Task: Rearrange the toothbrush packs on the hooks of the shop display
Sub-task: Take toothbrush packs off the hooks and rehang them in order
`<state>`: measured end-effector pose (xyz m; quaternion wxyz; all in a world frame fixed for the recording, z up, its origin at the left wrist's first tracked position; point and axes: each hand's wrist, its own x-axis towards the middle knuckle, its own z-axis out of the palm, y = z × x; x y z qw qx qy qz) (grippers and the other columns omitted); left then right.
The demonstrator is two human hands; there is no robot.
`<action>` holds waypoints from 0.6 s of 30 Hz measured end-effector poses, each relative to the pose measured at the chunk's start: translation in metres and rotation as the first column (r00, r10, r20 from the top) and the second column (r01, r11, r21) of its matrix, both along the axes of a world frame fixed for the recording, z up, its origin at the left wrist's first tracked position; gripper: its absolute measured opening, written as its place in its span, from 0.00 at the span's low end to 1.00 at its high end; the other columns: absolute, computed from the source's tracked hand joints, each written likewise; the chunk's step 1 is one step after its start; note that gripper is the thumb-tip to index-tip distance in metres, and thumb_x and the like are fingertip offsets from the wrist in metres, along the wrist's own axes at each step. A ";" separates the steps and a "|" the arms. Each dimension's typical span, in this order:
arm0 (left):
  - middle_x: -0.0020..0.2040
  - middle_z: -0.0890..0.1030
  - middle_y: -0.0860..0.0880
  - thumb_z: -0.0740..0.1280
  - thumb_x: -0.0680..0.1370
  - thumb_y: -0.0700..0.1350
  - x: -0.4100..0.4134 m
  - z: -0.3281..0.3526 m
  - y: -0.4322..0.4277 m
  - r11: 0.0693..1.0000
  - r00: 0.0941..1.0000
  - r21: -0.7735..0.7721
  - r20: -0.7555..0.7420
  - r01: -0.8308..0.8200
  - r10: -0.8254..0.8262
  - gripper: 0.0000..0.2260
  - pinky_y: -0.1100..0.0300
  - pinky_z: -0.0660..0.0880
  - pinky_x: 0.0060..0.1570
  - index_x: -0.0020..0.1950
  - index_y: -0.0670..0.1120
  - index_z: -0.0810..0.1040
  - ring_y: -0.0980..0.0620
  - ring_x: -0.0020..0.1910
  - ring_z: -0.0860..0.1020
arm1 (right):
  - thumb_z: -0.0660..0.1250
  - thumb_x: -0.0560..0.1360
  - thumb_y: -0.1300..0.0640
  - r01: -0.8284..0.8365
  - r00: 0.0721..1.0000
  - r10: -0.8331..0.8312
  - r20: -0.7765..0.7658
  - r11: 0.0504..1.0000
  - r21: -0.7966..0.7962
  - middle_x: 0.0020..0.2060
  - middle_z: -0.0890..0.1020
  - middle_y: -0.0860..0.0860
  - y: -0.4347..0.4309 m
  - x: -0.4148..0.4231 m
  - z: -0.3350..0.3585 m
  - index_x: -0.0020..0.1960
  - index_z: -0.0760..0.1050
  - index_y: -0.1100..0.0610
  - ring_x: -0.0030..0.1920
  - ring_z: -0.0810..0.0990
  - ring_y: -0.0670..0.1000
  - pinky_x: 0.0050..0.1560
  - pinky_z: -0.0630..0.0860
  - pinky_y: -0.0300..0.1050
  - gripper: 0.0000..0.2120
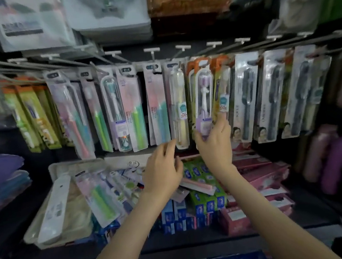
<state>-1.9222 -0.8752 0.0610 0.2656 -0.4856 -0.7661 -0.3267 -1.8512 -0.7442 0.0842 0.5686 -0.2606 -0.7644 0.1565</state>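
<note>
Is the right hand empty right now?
No, the right hand pinches the lower end of the purple toothbrush pack, which it holds upright at the hanging row.

Single head-worn wide-angle view, facing forward and slightly down, close to hooks (152,54) and shelf (197,243)

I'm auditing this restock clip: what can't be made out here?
- Head view, purple pack gripped by the right hand: whether it hangs on a hook, top blurred.
- Head view, left hand and yellow pack: contact unclear, blur.
- Head view, dark packs: lettering too blurred to read.
</note>
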 end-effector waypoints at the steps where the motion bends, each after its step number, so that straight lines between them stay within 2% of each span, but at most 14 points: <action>1: 0.56 0.78 0.42 0.67 0.74 0.39 0.001 0.004 0.002 1.000 1.000 0.012 0.003 0.008 -0.008 0.21 0.55 0.75 0.42 0.68 0.42 0.71 0.44 0.47 0.78 | 0.69 0.74 0.54 -0.024 1.000 0.025 0.018 0.998 -0.055 0.63 0.70 0.62 0.003 -0.002 0.007 0.71 0.57 0.65 0.63 0.69 0.60 0.54 0.76 0.54 0.34; 2: 0.57 0.77 0.42 0.66 0.75 0.40 0.002 0.009 0.003 1.000 1.000 0.024 0.009 0.008 -0.008 0.21 0.56 0.74 0.43 0.69 0.42 0.71 0.45 0.48 0.78 | 0.68 0.74 0.51 -0.053 0.998 0.056 0.026 0.992 -0.114 0.67 0.66 0.60 0.004 -0.003 0.015 0.73 0.54 0.64 0.66 0.67 0.59 0.59 0.73 0.54 0.36; 4: 0.59 0.76 0.43 0.65 0.76 0.40 0.005 0.017 0.003 0.999 1.000 0.044 0.026 0.006 -0.007 0.22 0.59 0.71 0.44 0.70 0.44 0.69 0.45 0.51 0.77 | 0.67 0.75 0.49 -0.081 0.995 0.093 0.047 0.974 -0.213 0.70 0.65 0.57 0.007 -0.005 0.028 0.74 0.53 0.61 0.68 0.66 0.57 0.57 0.72 0.50 0.36; 7: 0.61 0.74 0.45 0.63 0.78 0.42 0.013 0.026 -0.001 0.998 0.999 0.053 0.041 0.024 -0.026 0.23 0.63 0.68 0.45 0.72 0.45 0.66 0.48 0.54 0.75 | 0.65 0.76 0.50 -0.095 0.989 0.122 0.079 0.954 -0.283 0.59 0.74 0.56 0.007 -0.002 0.038 0.66 0.63 0.59 0.56 0.75 0.56 0.49 0.74 0.49 0.24; 10: 0.64 0.72 0.47 0.61 0.79 0.44 0.019 0.030 -0.006 0.998 0.998 0.052 0.038 0.042 -0.044 0.24 0.65 0.67 0.47 0.74 0.48 0.62 0.51 0.56 0.74 | 0.66 0.74 0.49 -0.141 0.987 0.157 0.024 0.937 -0.321 0.53 0.75 0.54 0.004 0.007 0.036 0.60 0.66 0.56 0.49 0.77 0.56 0.44 0.75 0.49 0.20; 14: 0.66 0.70 0.48 0.60 0.80 0.46 0.026 0.037 -0.008 0.995 0.996 0.048 0.030 0.083 -0.084 0.25 0.65 0.67 0.48 0.76 0.50 0.58 0.52 0.59 0.73 | 0.68 0.73 0.50 -0.197 0.980 0.190 -0.052 0.936 -0.290 0.45 0.74 0.50 -0.009 0.025 0.045 0.53 0.65 0.54 0.42 0.74 0.51 0.37 0.67 0.43 0.16; 17: 0.67 0.68 0.49 0.60 0.80 0.46 0.032 0.042 -0.010 0.991 0.991 0.058 0.046 0.122 -0.125 0.25 0.64 0.67 0.49 0.76 0.51 0.56 0.51 0.60 0.72 | 0.68 0.73 0.54 -0.235 0.970 0.212 -0.116 0.941 -0.245 0.34 0.70 0.46 -0.023 0.041 0.058 0.47 0.62 0.56 0.30 0.70 0.41 0.27 0.63 0.34 0.14; 18: 0.68 0.68 0.49 0.60 0.80 0.46 0.034 0.043 -0.012 0.989 0.989 0.058 0.056 0.132 -0.136 0.25 0.63 0.68 0.50 0.76 0.51 0.56 0.50 0.61 0.72 | 0.68 0.74 0.55 -0.259 0.963 0.230 -0.141 0.936 -0.237 0.32 0.69 0.46 -0.028 0.045 0.061 0.47 0.62 0.56 0.28 0.69 0.41 0.26 0.64 0.33 0.14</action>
